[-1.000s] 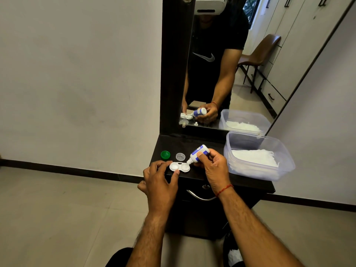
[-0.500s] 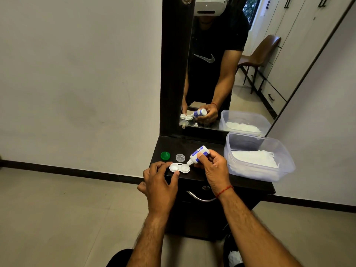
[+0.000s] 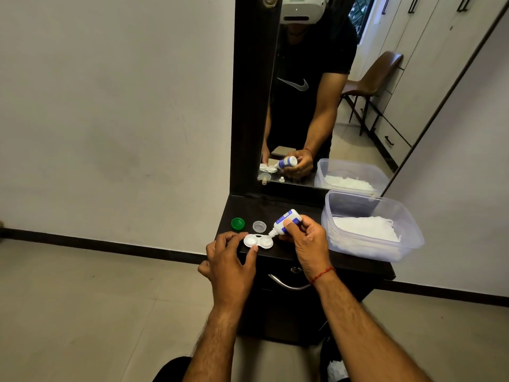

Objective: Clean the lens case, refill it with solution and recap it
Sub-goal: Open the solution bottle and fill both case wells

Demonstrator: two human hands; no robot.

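Observation:
A white two-well lens case (image 3: pixel 258 241) lies uncapped on the dark dresser top (image 3: pixel 300 253). My left hand (image 3: pixel 230 257) pinches its left well between thumb and fingers. A small white and blue solution bottle (image 3: pixel 285 220) is gripped in my right hand (image 3: pixel 307 241) and tilted down to the left, its nozzle at the rim of the case's right well. A green cap (image 3: pixel 238 223) and a clear cap (image 3: pixel 259 226) rest on the top just behind the case.
A clear plastic tub (image 3: pixel 402 245) holding white tissues fills the right side of the dresser top. A dark-framed mirror (image 3: pixel 330 92) rises behind. A drawer with a metal handle (image 3: pixel 286 283) lies below the front edge. Beige floor spreads to the left.
The bottle's nozzle has dropped slightly closer to the right well. My left hand keeps its hold on the case.

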